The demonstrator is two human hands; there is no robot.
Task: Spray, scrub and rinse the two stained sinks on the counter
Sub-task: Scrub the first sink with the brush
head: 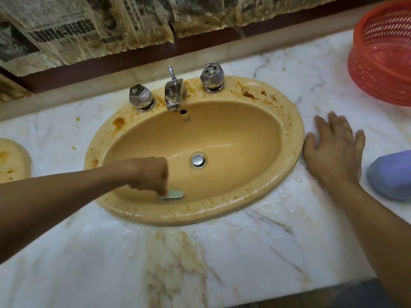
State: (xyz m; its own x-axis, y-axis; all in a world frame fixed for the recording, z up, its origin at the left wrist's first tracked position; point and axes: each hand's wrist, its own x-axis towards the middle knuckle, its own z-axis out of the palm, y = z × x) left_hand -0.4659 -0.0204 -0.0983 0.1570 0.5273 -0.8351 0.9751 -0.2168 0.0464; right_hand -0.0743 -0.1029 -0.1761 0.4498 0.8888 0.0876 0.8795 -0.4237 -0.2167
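A tan oval sink (293, 121) with orange-brown stains on its rim sits in the white marble counter (222, 263). My left hand (153, 176) reaches into the bowl and grips a pale green scrubber (174, 194), pressing it against the bowl's near wall. My right hand (335, 147) lies flat, fingers spread, on the wet counter just right of the sink rim. The edge of a second stained sink (13, 161) shows at the far left. A chrome drain plug (198, 160) sits in the bowl's middle.
A chrome spout (174, 94) and two faceted chrome knobs (141, 97) (212, 77) stand at the sink's back. A red plastic basket (382, 52) sits at the back right. A blue object (391, 174) lies at the right edge. Stained newspaper (89, 27) covers the wall.
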